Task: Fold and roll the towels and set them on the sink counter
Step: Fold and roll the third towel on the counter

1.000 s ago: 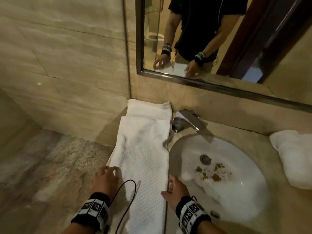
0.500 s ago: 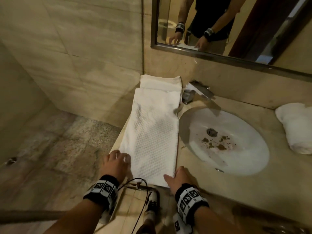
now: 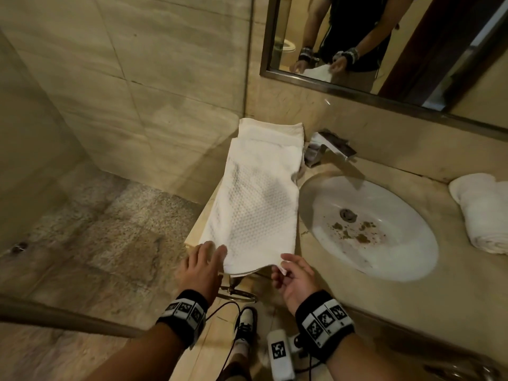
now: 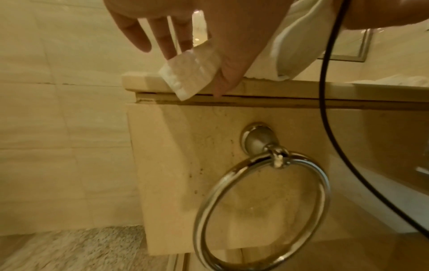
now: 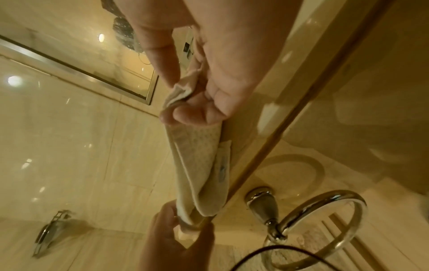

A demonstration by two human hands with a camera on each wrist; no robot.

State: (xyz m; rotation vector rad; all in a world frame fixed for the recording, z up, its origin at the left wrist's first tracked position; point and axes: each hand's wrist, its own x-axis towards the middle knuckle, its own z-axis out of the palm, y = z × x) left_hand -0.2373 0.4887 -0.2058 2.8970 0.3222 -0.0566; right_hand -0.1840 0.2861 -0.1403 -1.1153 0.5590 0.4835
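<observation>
No words, brand names or numbers can be read. The black wristbands (image 3: pixel 184 312) carry only square black-and-white coded patterns, and so does a white block (image 3: pixel 279 353) just below the right wristband. A small label on the towel (image 5: pixel 222 169) is too blurred to read.

A white cloth towel (image 3: pixel 258 204), woven in a raised waffle texture with smooth plain bands at its far end, is spread on a polished beige stone counter (image 3: pixel 412 306). At 3 o'clock of it a glossy white ceramic basin (image 3: pixel 390 259) is seen, speckled with brown grit. Bright chromed metal is shown by the faucet (image 3: pixel 334 148) and towel ring (image 4: pixel 262 210). A fluffy terry roll (image 3: pixel 486 213) is matt.
</observation>
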